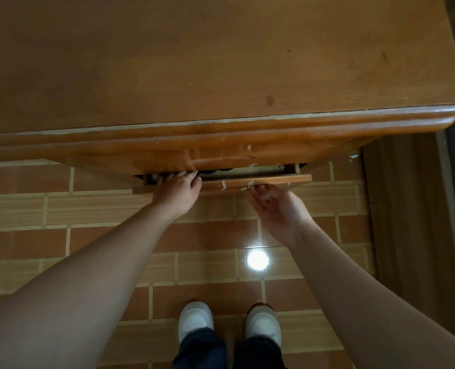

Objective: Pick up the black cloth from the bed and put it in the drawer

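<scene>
A wooden drawer (269, 181) under the cabinet top stands pulled out a narrow gap. Something dark (215, 172) shows inside the gap; I cannot tell whether it is the black cloth. My left hand (177, 191) reaches over the drawer's front edge, its fingertips hidden inside the gap, so what they hold is unseen. My right hand (279, 209) is palm up just below the drawer front. Its fingers are apart, the tips touch the lower edge, and nothing lies in the palm. No bed is in view.
The brown cabinet top (221, 62) fills the upper half and overhangs the drawer. Below is a glossy tiled floor (101, 235) with a lamp reflection (257, 259). My two white shoes (194, 320) stand close to the cabinet. A wooden panel (407, 209) stands at the right.
</scene>
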A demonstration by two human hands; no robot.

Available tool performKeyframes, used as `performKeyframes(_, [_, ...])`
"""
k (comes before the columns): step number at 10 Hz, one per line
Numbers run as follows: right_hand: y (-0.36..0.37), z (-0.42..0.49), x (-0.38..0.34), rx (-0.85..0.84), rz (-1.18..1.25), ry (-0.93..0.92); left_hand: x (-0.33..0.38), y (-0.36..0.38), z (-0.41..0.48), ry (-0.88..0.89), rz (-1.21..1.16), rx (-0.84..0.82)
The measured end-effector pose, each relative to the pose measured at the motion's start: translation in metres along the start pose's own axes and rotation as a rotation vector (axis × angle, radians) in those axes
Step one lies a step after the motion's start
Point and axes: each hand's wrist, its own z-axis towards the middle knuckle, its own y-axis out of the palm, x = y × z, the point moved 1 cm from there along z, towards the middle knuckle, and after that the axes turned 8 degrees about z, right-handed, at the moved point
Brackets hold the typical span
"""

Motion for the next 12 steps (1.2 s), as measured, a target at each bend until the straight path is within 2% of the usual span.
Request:
performKeyframes(1, [0.003, 0.003, -0.003, -0.001, -0.003, 0.007, -0.002, -0.003, -0.015, 0.049, -0.025, 0.132])
performKeyframes(2, [0.008, 0.006, -0.002, 0.019, -0.011, 0.002, -0.009, -0.003, -0.04, 0.006, -0.098, 0.362])
performKeyframes(3, [0.012, 0.01, -0.002, 0.05, 0.012, 0.001, -0.015, 0.0, -0.054, -0.045, -0.108, 0.468])
performKeyframes(6, [0.028, 0.014, -0.012, 0.041, -0.006, 0.012, -0.014, 0.01, -0.043, -0.094, -0.002, 0.238])
performKeyframes(8, [0.026, 0.016, -0.017, 0.026, -0.094, 0.033, -0.014, 0.009, -0.037, -0.094, -0.001, 0.179])
performKeyframes(11, [0.036, -0.027, -0.02, 0.078, -0.376, -0.034, -0.004, -0.024, -0.071, -0.047, -0.108, 0.158])
performKeyframes(12, [0.056, -0.074, -0.027, 0.052, -0.601, -0.111, 0.006, -0.057, -0.103, -0.013, -0.108, 0.213])
